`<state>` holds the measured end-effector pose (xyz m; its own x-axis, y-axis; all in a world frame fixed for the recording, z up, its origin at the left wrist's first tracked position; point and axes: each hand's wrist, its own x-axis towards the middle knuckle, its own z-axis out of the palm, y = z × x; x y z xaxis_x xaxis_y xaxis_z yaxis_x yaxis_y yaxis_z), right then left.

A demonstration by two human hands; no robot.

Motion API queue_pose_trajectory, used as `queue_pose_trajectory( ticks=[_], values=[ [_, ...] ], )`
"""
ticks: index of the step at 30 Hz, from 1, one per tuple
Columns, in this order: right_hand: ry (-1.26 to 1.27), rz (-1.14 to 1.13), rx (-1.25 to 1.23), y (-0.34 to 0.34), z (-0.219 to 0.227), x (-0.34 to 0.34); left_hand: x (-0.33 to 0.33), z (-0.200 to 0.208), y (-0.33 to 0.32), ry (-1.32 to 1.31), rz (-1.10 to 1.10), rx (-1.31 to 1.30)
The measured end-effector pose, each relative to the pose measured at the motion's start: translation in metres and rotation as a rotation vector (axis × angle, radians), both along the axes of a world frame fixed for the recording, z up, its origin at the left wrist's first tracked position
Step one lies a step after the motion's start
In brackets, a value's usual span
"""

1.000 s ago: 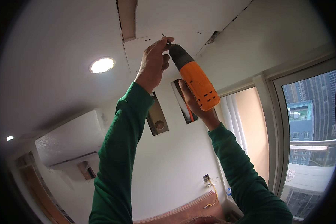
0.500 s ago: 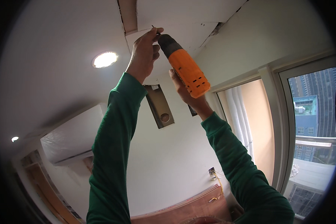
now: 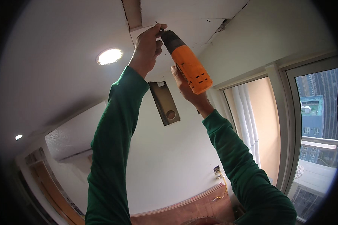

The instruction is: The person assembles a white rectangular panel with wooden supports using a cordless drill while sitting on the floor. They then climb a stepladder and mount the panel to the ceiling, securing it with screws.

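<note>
Raised overhead, my right hand [image 3: 189,88] grips an orange and black power drill [image 3: 189,63] by its handle, most of which the body hides. The drill points up at the ceiling panel [image 3: 180,33]. My left hand [image 3: 146,47] is at the drill's tip, with thumb and fingers pinched around a thin dark screw [image 3: 157,24] or bit; which one I cannot make out. The tip of that thin piece is close to the white panel, and whether it touches is unclear. Both forearms wear green sleeves.
A long opening [image 3: 132,15] runs in the ceiling beside the panel, and a lit round downlight [image 3: 109,56] is to the left. A wrapped air conditioner [image 3: 77,131] hangs on the wall. A wall cutout [image 3: 164,103], loose yellow wires [image 3: 223,183] and a glass door [image 3: 315,123] are also in view.
The view has shifted slightly, so the room appears a little lower and to the right. Both hands keep their hold at the drill, with little other movement.
</note>
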<state>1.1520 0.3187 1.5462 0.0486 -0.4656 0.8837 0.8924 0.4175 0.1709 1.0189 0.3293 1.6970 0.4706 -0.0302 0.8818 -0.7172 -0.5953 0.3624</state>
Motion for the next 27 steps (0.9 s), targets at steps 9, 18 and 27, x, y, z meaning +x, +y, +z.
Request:
queue_pose_trajectory(
  ticks=[9, 18, 27],
  values=[
    [0.041, 0.047, -0.086, -0.0049, -0.0022, 0.0016, 0.0016, -0.0005, -0.0003, -0.018, 0.029, -0.002],
    [0.018, 0.077, -0.056, 0.0012, -0.0005, -0.0011, -0.0021, 0.0015, 0.0042, -0.008, 0.053, 0.051],
    [-0.054, 0.117, 0.016, 0.0024, 0.0035, -0.0040, -0.0052, 0.0063, 0.0002, -0.002, 0.061, 0.049]
  ],
)
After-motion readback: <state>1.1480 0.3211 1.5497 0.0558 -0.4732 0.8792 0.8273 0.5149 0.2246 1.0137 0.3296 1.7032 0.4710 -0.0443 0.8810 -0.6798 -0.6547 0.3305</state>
